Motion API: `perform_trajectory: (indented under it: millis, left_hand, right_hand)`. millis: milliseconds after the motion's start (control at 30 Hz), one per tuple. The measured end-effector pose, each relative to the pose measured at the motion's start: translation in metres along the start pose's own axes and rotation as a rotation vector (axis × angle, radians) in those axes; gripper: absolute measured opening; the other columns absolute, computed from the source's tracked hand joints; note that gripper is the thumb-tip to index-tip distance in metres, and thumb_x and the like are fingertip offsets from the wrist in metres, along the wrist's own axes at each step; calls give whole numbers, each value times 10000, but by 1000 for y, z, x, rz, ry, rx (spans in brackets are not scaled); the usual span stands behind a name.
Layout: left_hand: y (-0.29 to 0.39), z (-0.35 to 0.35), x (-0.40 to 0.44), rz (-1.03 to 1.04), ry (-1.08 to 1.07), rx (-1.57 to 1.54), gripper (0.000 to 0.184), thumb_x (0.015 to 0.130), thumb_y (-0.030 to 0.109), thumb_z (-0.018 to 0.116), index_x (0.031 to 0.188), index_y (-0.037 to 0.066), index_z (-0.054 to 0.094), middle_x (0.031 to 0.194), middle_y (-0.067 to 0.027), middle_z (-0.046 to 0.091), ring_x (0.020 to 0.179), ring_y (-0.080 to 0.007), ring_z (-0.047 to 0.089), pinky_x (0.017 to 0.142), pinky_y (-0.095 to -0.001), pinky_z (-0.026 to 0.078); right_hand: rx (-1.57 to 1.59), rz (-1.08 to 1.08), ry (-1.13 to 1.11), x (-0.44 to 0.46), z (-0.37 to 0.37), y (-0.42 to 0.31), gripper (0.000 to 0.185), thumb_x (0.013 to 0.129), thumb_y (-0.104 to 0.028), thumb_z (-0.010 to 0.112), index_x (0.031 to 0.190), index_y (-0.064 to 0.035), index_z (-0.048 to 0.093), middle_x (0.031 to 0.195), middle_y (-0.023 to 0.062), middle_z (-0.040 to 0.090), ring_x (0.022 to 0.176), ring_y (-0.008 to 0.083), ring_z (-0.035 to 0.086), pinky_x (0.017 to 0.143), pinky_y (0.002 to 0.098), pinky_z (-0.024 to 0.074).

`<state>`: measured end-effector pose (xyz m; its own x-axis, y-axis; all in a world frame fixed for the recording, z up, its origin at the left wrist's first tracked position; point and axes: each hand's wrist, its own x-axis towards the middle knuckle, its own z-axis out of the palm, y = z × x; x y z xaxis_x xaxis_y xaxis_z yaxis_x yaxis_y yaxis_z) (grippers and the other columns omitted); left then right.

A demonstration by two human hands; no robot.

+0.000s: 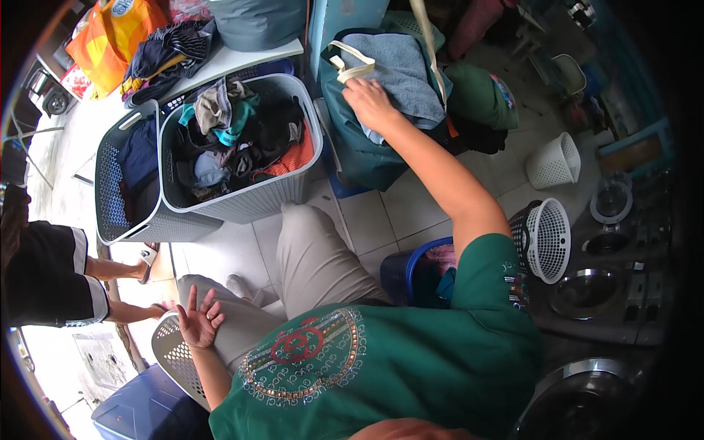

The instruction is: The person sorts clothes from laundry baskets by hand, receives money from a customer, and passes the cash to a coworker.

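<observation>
I'm watching through the head cam, and the main thing I'm looking at is a big dark green bag (367,158), soft and slouchy, sitting just to the right of a large grey laundry basket (242,198) full of clothes. A fuzzy grey-blue towel (407,70) is lying across its top, with a cream strap (358,72) looping over the towel's near-left corner and another cream strap (425,37) running down its right side. The right hand (369,105) is resting right at the end of that left loop, palm down, fingers together. I can't tell if it's actually pinching the strap or just touching it, since the fingertips are getting lost against it. The left hand (199,320) is hanging open near the knee, palm showing, fingers loosely spread and holding nothing.

For text, the green shirt (411,352) is shouting GUCCI over and over in a glittery ring around a red logo. The sleeve print (513,282) is too small for me to read. The orange bag (110,44) up top is showing some lettering in a circle, but it's cut off.

The bag's bottom is mostly hiding from me, and I'm not seeing inside it because of the towel. The washing machines (587,295) on the right are fading into shadow, and the bystander (44,271) on the left is partly running into the dark lens edge.
</observation>
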<state>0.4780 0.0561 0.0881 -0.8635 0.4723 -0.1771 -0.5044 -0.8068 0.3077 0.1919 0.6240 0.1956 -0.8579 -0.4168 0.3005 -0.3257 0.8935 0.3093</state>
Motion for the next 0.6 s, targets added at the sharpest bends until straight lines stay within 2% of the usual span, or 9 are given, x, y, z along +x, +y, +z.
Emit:
perform_trajectory:
  millis: [100,133,233,367,400,500,533,567,600]
  left_hand:
    - [2,-2,-1,-1,-12,1,639,959,505,341,1472,177,144,1448,-285,237,1256,-450,392,971,-603,383]
    - [1,-2,0,3,-16,8,637,960,503,340,1472,178,145,1448,-285,237,1256,-451,392,972,-602,382]
    - [1,-1,-1,8,-4,12,634,959,503,344,1470,178,158,1449,-283,238,1249,-449,401,968,-594,391]
    - [1,2,0,11,22,22,631,958,503,351,1468,177,174,1445,-282,249,1237,-448,415,964,-588,398]
    - [0,3,0,10,27,20,630,957,502,355,1467,177,178,1442,-280,255,1232,-447,421,962,-588,401]
    - [-1,2,0,6,37,17,630,956,500,362,1465,174,183,1438,-282,263,1226,-448,427,956,-587,407]
    - [0,2,0,4,38,18,631,956,498,364,1464,171,183,1436,-285,264,1226,-449,427,952,-586,411]
    - [0,1,1,2,44,18,631,956,498,364,1464,171,183,1436,-285,264,1226,-449,427,952,-586,411]
    - [0,2,1,8,38,24,633,956,497,365,1464,166,182,1436,-290,259,1227,-450,425,948,-586,414]
  right_hand:
    - [49,282,-228,23,15,-14,249,849,-301,571,934,-83,656,1193,105,537,1089,266,530,855,463,441]
    - [19,389,-255,28,5,-20,383,823,-410,611,1016,-83,658,1128,89,584,1095,249,528,873,440,416]
    - [-94,501,-154,36,9,-16,464,801,-465,632,1072,-89,652,1052,59,625,1051,246,549,899,433,387]
    - [173,618,-306,59,32,-1,362,827,-359,633,1090,-112,643,1086,110,629,1076,269,562,920,467,382]
    - [231,460,-110,54,34,-7,258,841,-311,616,987,-104,669,990,130,659,992,300,608,836,492,429]
    - [453,379,-141,79,41,-9,230,861,-287,586,922,-76,656,850,141,668,856,350,636,731,504,468]
    - [529,286,-121,77,39,-13,235,881,-269,549,941,-54,623,776,156,658,762,362,644,589,484,500]
    - [1102,633,-728,75,36,-9,266,901,-283,519,974,-40,599,834,170,659,756,353,645,555,495,513]
    - [861,616,-811,66,25,-17,287,907,-297,513,985,-30,585,880,182,655,760,343,652,529,487,516]
